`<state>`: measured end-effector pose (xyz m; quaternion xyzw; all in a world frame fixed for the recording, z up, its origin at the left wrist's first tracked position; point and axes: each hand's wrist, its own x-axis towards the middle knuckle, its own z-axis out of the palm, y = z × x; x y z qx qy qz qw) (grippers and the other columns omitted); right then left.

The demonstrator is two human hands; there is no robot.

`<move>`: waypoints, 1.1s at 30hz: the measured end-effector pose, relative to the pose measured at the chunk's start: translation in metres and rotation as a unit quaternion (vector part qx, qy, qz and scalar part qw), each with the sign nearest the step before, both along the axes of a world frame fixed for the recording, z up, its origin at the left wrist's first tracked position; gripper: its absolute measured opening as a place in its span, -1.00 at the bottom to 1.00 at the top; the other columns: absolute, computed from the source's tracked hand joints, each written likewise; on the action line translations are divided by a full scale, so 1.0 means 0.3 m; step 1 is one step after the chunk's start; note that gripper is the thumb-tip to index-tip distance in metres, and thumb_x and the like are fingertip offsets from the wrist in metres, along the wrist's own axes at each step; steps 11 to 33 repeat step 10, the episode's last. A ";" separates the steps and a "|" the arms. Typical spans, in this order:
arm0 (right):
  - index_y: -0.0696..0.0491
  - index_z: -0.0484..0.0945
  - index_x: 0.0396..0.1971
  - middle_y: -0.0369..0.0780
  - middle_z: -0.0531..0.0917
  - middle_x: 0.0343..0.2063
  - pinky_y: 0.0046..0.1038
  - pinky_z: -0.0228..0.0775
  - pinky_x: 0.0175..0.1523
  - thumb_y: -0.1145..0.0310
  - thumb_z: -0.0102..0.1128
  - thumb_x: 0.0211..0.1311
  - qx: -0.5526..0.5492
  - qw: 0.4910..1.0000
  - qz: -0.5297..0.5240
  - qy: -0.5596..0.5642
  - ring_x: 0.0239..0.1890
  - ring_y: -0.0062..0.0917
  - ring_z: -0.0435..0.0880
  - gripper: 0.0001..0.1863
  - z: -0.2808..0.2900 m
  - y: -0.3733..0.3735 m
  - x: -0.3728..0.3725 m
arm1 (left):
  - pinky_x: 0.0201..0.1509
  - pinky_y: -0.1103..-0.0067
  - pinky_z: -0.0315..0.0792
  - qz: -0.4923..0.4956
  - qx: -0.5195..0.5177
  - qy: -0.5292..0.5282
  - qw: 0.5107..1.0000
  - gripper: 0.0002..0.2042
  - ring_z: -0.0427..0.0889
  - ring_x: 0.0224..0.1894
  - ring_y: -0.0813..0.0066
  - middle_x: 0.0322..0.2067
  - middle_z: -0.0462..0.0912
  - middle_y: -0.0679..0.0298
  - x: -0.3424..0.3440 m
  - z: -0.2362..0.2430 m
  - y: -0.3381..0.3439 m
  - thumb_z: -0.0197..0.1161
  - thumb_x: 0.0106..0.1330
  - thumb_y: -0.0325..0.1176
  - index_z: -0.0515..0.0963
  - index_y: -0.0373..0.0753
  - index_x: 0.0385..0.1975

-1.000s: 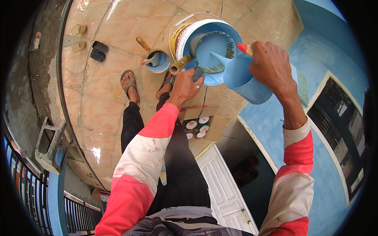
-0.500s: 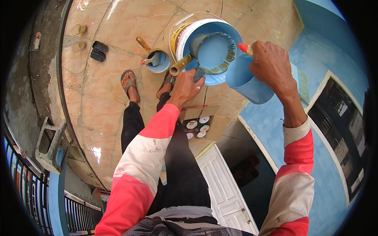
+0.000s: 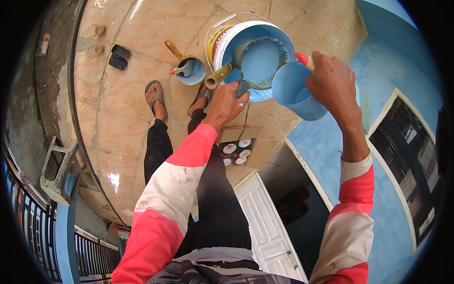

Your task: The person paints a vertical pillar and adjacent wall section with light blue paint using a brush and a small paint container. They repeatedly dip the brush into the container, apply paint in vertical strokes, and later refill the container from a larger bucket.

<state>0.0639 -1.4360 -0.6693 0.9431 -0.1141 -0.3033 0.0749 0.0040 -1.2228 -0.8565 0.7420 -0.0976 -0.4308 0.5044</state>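
Note:
My left hand [image 3: 228,105] is closed on the grey handle of a paint-crusted pot [image 3: 263,59]. The pot holds light blue paint and sits over the mouth of a white bucket [image 3: 220,57]. A hollow wooden tube [image 3: 220,75] sticks out beside that handle. My right hand [image 3: 331,80] is closed on a blue plastic jug [image 3: 305,104], tilted with its mouth toward the pot. The red-tipped wooden handle [image 3: 304,60] of what looks like a paintbrush also shows in this hand. The jug's handle is hidden by my fingers.
A small paint can [image 3: 193,83] with a paintbrush [image 3: 182,70] in it stands left of the bucket. A cardboard box [image 3: 257,151] of several lidded cans lies nearer me. Two glasses [image 3: 95,31] and a black object [image 3: 119,57] rest on the tiles. A blue wall [image 3: 317,151] rises at right.
The jug has shifted slightly up, its tilt a little different, with the right hand around it. The pot has moved slightly right over the bucket. Both hands keep their hold.

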 end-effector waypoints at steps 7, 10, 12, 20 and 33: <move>0.08 0.54 -0.13 0.04 0.68 -0.48 -0.06 0.45 -0.26 0.46 0.20 0.09 0.080 0.955 -0.268 -0.095 -0.36 -0.02 0.69 -0.71 0.030 -0.083 -0.219 | -0.26 0.28 0.49 0.042 -0.028 -0.022 0.998 -0.68 0.65 -0.43 0.02 -0.46 0.65 -0.17 0.046 0.009 0.020 0.40 0.21 -0.28 0.61 -0.48 -0.25; 0.06 0.55 -0.10 -0.01 0.75 -0.40 -0.05 0.46 -0.21 0.44 0.27 0.15 0.099 0.913 -0.372 -0.136 -0.33 -0.21 0.78 -0.71 0.002 -0.112 -0.306 | -0.25 0.20 0.50 0.049 -0.029 -0.035 0.998 -0.68 0.65 -0.36 -0.22 -0.44 0.61 -0.29 0.083 0.029 0.010 0.41 0.20 -0.28 0.59 -0.49 -0.34; 0.06 0.55 -0.10 -0.01 0.75 -0.40 -0.05 0.46 -0.21 0.44 0.27 0.15 0.099 0.913 -0.372 -0.136 -0.33 -0.21 0.78 -0.71 0.002 -0.112 -0.306 | -0.25 0.20 0.50 0.049 -0.029 -0.035 0.998 -0.68 0.65 -0.36 -0.22 -0.44 0.61 -0.29 0.083 0.029 0.010 0.41 0.20 -0.28 0.59 -0.49 -0.34; 0.06 0.55 -0.10 -0.01 0.75 -0.40 -0.05 0.46 -0.21 0.44 0.27 0.15 0.099 0.913 -0.372 -0.136 -0.33 -0.21 0.78 -0.71 0.002 -0.112 -0.306 | -0.25 0.20 0.50 0.049 -0.029 -0.035 0.998 -0.68 0.65 -0.36 -0.22 -0.44 0.61 -0.29 0.083 0.029 0.010 0.41 0.20 -0.28 0.59 -0.49 -0.34; 0.06 0.55 -0.10 -0.01 0.75 -0.40 -0.05 0.46 -0.21 0.44 0.27 0.15 0.099 0.913 -0.372 -0.136 -0.33 -0.21 0.78 -0.71 0.002 -0.112 -0.306 | -0.25 0.20 0.50 0.049 -0.029 -0.035 0.998 -0.68 0.65 -0.36 -0.22 -0.44 0.61 -0.29 0.083 0.029 0.010 0.41 0.20 -0.28 0.59 -0.49 -0.34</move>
